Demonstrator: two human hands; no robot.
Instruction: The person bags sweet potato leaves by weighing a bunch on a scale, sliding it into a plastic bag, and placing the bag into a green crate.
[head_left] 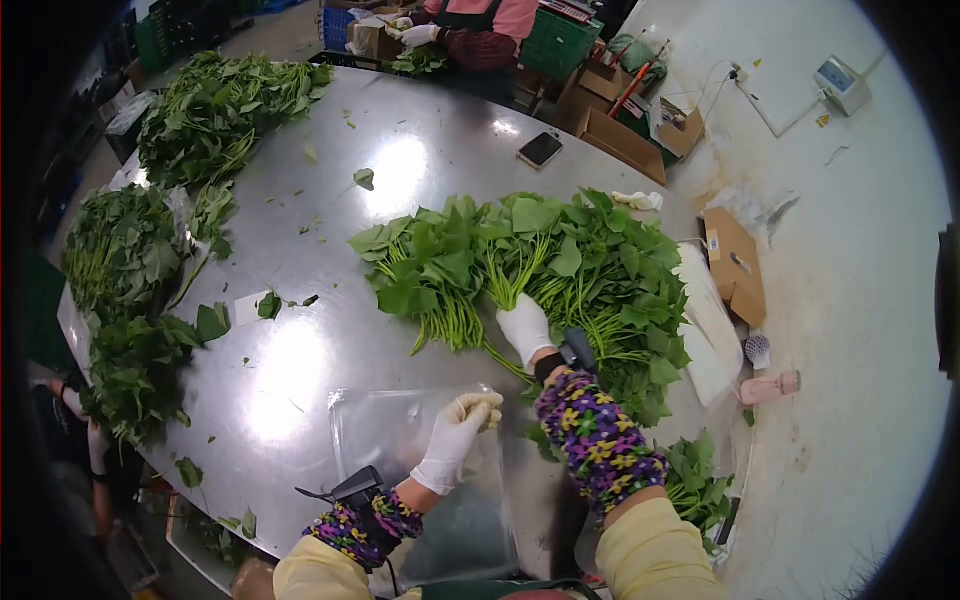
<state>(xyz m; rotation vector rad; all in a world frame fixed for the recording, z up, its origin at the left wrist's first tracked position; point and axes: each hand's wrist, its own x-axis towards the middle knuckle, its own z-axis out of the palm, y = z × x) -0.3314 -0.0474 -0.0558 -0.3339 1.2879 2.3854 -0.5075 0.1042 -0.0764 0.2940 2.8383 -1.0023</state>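
A large pile of leafy green stems (620,270) lies on the metal table (300,350). My right hand (525,328), in a white glove, is closed round the stems of a bunch (520,250) at the middle of this pile, its leaves pointing away from me. Nearer to me, my left hand (460,435), also gloved, is over a stack of clear plastic bags (400,430). Its fingers are curled together, and whatever may be between them is too small to make out.
More greens (120,250) are heaped along the table's left side. A phone (540,150) lies near the far edge, where a person (470,40) in white gloves handles greens. Cardboard boxes (735,265) and a pink bottle (770,387) are at the right by the wall.
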